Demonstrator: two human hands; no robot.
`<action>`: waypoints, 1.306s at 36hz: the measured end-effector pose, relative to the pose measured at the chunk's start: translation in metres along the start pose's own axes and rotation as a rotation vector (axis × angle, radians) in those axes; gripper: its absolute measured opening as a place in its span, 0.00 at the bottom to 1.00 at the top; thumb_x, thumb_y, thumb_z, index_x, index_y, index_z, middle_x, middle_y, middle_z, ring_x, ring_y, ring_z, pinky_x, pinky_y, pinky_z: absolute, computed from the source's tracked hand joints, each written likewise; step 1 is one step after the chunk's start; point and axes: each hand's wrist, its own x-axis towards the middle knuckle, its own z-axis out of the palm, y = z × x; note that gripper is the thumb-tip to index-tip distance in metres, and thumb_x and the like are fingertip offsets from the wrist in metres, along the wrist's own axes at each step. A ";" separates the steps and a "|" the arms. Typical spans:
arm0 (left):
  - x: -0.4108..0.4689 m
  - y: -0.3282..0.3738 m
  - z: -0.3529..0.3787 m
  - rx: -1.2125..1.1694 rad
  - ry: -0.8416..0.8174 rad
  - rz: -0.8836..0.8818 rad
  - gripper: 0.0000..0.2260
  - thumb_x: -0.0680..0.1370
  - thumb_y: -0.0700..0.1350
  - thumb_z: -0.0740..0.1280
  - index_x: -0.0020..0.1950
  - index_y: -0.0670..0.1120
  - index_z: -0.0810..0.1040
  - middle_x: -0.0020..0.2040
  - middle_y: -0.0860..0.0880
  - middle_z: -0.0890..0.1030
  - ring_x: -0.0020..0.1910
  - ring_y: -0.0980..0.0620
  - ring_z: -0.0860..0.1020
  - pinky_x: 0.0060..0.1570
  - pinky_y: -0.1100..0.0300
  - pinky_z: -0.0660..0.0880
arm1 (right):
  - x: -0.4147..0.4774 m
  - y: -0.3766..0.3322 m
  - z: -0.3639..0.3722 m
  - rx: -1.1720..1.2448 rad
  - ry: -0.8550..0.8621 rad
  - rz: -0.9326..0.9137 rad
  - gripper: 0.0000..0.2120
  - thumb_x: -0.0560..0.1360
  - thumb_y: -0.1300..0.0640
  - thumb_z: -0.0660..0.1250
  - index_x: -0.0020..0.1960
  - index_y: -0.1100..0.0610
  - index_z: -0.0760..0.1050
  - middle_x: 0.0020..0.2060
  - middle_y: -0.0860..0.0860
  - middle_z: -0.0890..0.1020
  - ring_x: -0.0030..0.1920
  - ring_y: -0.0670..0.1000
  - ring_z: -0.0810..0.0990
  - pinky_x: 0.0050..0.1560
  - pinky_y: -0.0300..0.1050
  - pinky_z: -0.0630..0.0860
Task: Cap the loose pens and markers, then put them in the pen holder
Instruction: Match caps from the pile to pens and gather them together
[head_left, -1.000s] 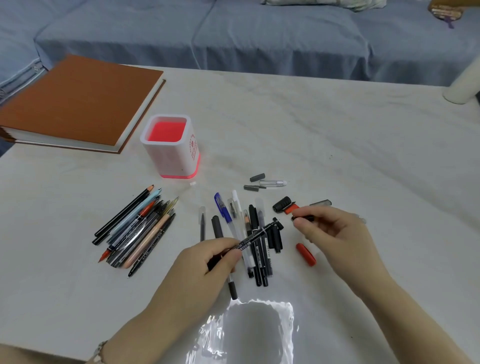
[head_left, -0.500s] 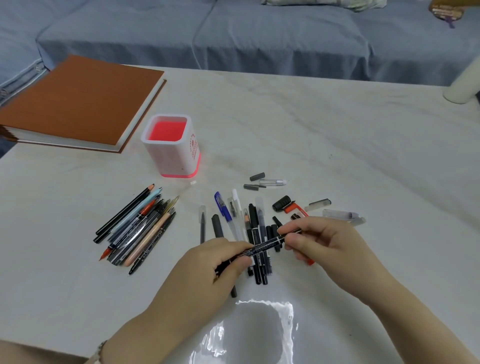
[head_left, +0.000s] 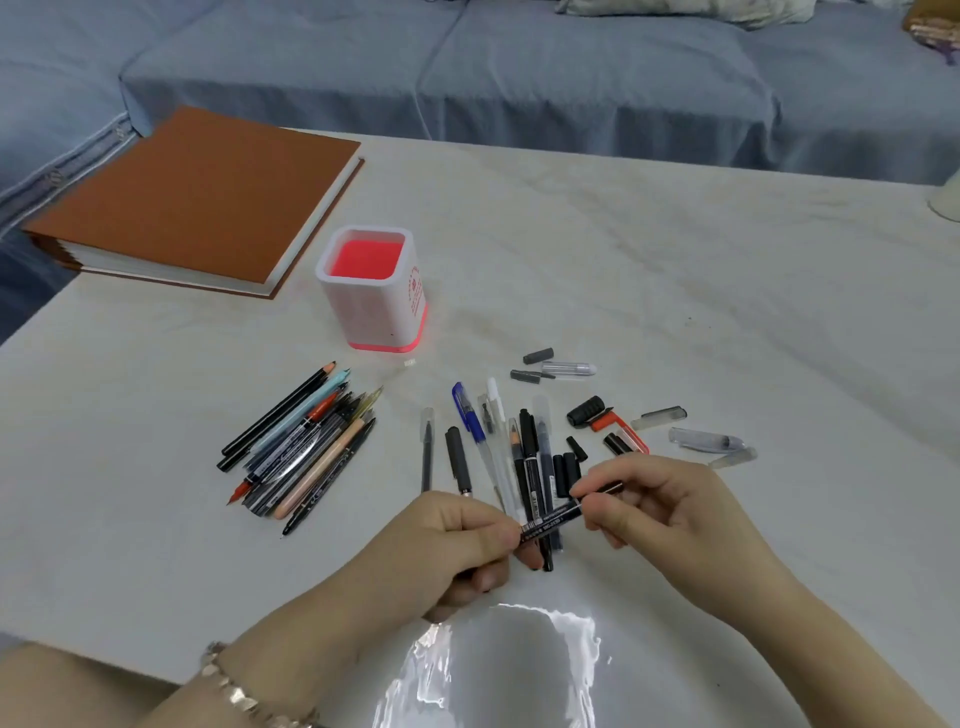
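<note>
Head view: near the front edge of the tabletop (head_left: 675, 312), the left hand (head_left: 457, 540) grips a black pen (head_left: 553, 518). The right hand (head_left: 670, 509) pinches a cap (head_left: 609, 489) at its tip. Next, probably push it tight, then use the pen holder (head_left: 371, 306).

On the table (head_left: 675, 260), the book (head_left: 197, 192) lies far left, the pen holder (head_left: 371, 312) standing just right of its near corner. Nearer, a pile of pens (head_left: 301, 452) lies left of a second cluster (head_left: 498, 441) — loose caps (head_left: 675, 431) scattered right of it. The left hand (head_left: 457, 540) and right hand (head_left: 660, 509) hold a marker (head_left: 553, 518) over that cluster's near end. A sofa (head_left: 519, 67) runs behind.
</note>
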 end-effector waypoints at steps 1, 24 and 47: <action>0.000 0.001 0.000 -0.005 0.019 0.009 0.12 0.78 0.39 0.59 0.39 0.41 0.81 0.21 0.53 0.70 0.18 0.59 0.59 0.18 0.70 0.55 | 0.002 0.000 0.002 0.021 0.001 0.009 0.11 0.70 0.69 0.68 0.36 0.53 0.79 0.23 0.47 0.79 0.24 0.40 0.73 0.30 0.28 0.70; 0.008 -0.074 -0.088 1.144 0.907 0.208 0.06 0.70 0.35 0.71 0.45 0.40 0.80 0.39 0.43 0.79 0.36 0.41 0.76 0.30 0.56 0.71 | 0.074 0.028 0.047 -0.467 0.253 -0.036 0.10 0.75 0.54 0.64 0.47 0.61 0.77 0.32 0.54 0.76 0.30 0.47 0.69 0.32 0.33 0.66; 0.042 -0.056 -0.066 1.259 0.812 0.177 0.07 0.73 0.39 0.66 0.37 0.38 0.76 0.37 0.41 0.75 0.33 0.43 0.72 0.28 0.55 0.68 | 0.035 0.060 -0.023 -0.912 0.299 0.155 0.09 0.75 0.56 0.61 0.51 0.57 0.77 0.46 0.53 0.74 0.43 0.54 0.75 0.43 0.45 0.72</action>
